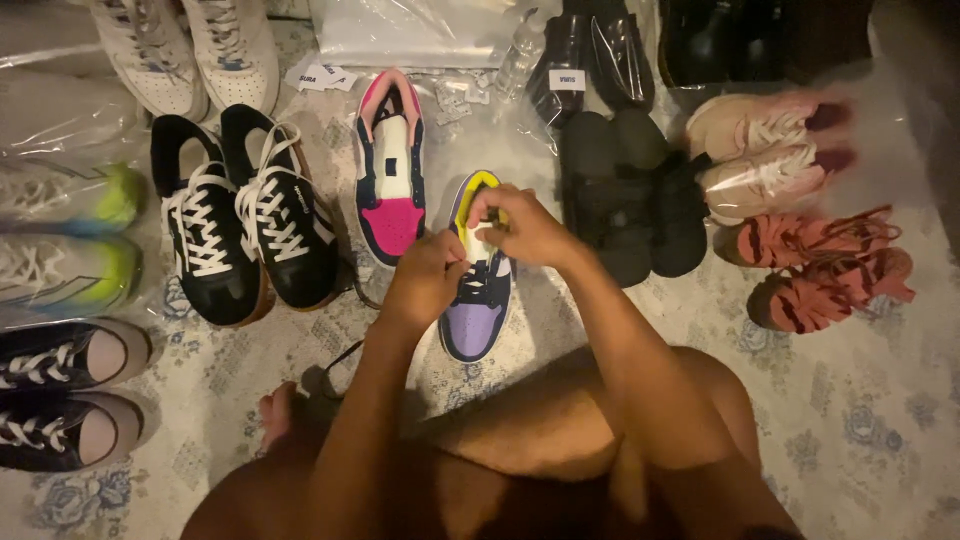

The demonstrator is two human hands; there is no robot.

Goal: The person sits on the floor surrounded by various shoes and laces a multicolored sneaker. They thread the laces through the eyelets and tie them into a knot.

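I log both arms bare to the frame edge: left hand (425,275) and right hand (525,228) ungloved, no rings, watch or sleeves; knees and one foot (275,415) bare.

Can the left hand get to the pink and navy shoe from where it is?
Probably yes: the left hand is at the purple shoe, and the pink and navy shoe lies right beside it with nothing between.

Bare carpet (850,420) lies open to the right of the purple shoe (478,300); the pink shoe (392,170) stands just beside its left, black shoes (630,195) crowd its right, and black-and-white sneakers (245,215) block farther left
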